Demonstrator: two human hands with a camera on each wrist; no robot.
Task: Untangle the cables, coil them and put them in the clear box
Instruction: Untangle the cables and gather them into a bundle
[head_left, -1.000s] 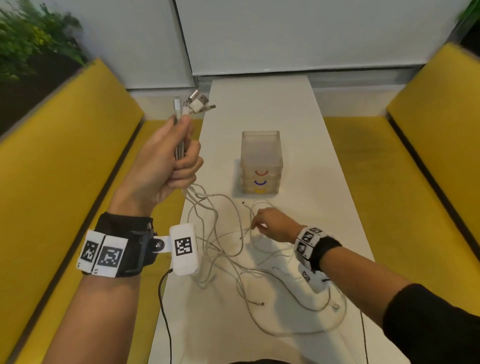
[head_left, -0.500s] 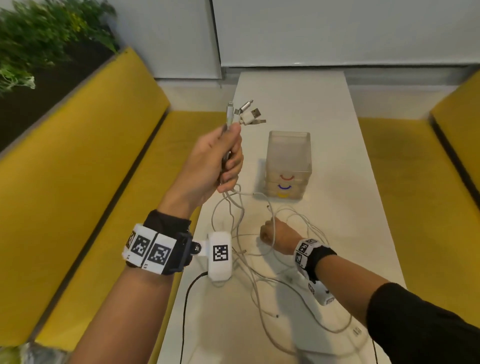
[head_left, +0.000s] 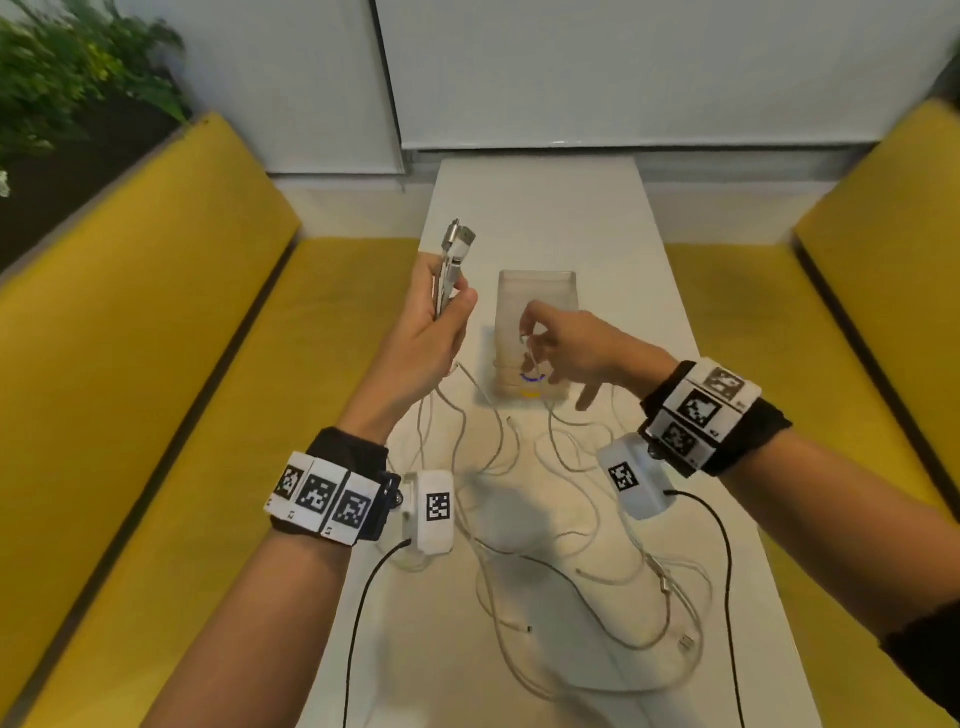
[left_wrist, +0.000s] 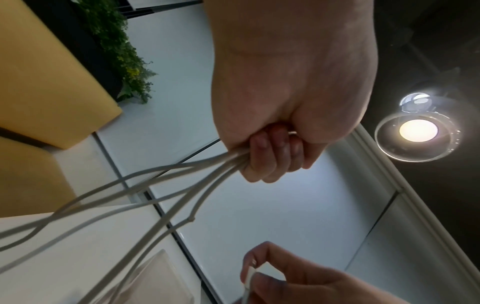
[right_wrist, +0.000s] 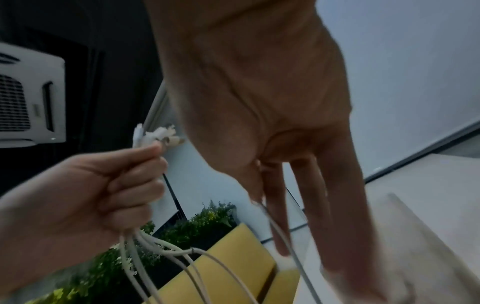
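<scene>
I see the white cables (head_left: 498, 457) sprawled on the near table (head_left: 540, 208), their plug ends bunched in my raised left hand (head_left: 431, 332); my right hand (head_left: 566, 343) pinches one strand before the clear box (head_left: 537, 291).

A long, narrow white tabletop (head_left: 540, 208) runs away from the viewer between two yellow benches. On it, about midway along, stands the clear box (head_left: 537, 291), upright and open at the top, with blue and yellow arc marks low on its near wall. Nearer than the box, white cables (head_left: 566, 587) sprawl over the surface in loose, crossing loops, several strands rising off it to the left. Some loose plug ends lie flat among them, one by the right edge (head_left: 687, 641)
</scene>
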